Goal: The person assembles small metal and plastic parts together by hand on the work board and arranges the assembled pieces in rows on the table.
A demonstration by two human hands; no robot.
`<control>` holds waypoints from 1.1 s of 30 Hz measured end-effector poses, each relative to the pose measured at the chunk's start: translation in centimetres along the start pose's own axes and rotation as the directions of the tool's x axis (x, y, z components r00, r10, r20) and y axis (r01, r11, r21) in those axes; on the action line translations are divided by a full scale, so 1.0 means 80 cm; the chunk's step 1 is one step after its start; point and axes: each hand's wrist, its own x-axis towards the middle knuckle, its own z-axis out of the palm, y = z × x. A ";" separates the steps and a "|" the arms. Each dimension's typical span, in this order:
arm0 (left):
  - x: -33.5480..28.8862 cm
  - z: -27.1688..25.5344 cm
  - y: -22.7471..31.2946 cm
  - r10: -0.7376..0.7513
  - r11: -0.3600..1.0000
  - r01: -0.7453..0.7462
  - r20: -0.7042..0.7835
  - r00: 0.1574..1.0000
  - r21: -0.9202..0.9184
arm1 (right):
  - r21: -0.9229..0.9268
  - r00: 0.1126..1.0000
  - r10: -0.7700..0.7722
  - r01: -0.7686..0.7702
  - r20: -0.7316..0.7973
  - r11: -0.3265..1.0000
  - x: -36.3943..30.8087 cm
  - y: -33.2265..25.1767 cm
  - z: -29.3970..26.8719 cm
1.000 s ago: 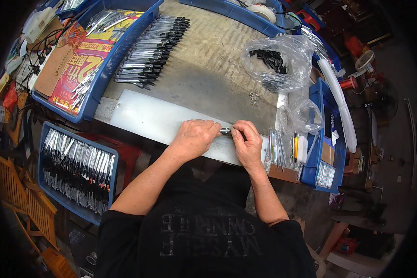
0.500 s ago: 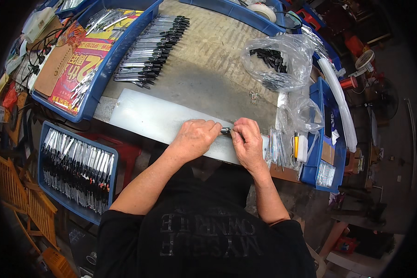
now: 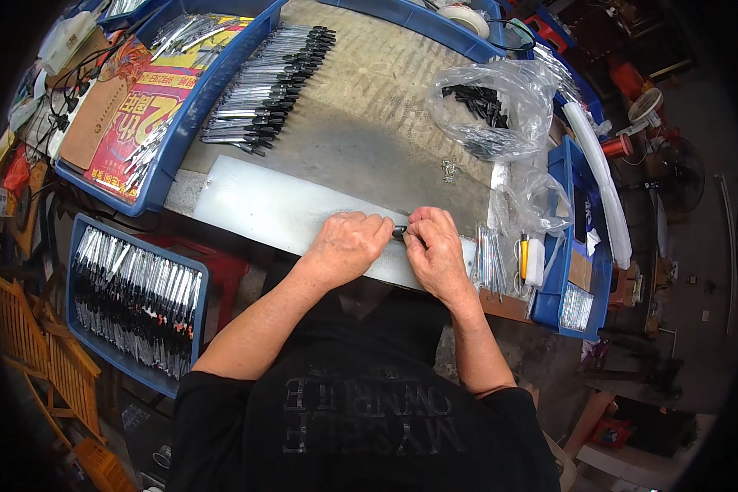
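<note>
Over the white board (image 3: pixel 258 201) at the table's near edge, both hands meet on a pen (image 3: pixel 399 231); only a short dark stretch of it shows between them. My left hand (image 3: pixel 351 244) is closed round one end, fingers curled over it. Thumb and fingertips of my right hand (image 3: pixel 435 250) pinch the other end. Beyond the board to the left lies a row of clear pens (image 3: pixel 262 94) with black ends. A clear plastic bag (image 3: pixel 529 98) holding black pen parts (image 3: pixel 480 107) lies to the far right, with a little heap of small metal pieces (image 3: pixel 449 170) nearer.
Thin rods or refills (image 3: pixel 490 258) and a yellow pen-like tool (image 3: pixel 523 258) lie right of the board. Blue trays (image 3: pixel 160 176) stand along the left and right table sides. A blue crate of pens (image 3: pixel 135 299) sits lower left, beside a red stool (image 3: pixel 225 266).
My hands have drawn slightly closer together, and less of the pen shows between them. My right hand has shifted a little left. The surrounding things stay put.
</note>
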 end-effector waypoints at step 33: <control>0.001 -0.005 -0.001 -0.104 0.987 0.106 0.023 0.994 -0.123 | 0.125 0.978 0.179 -0.192 0.105 0.973 0.009 0.002 -0.001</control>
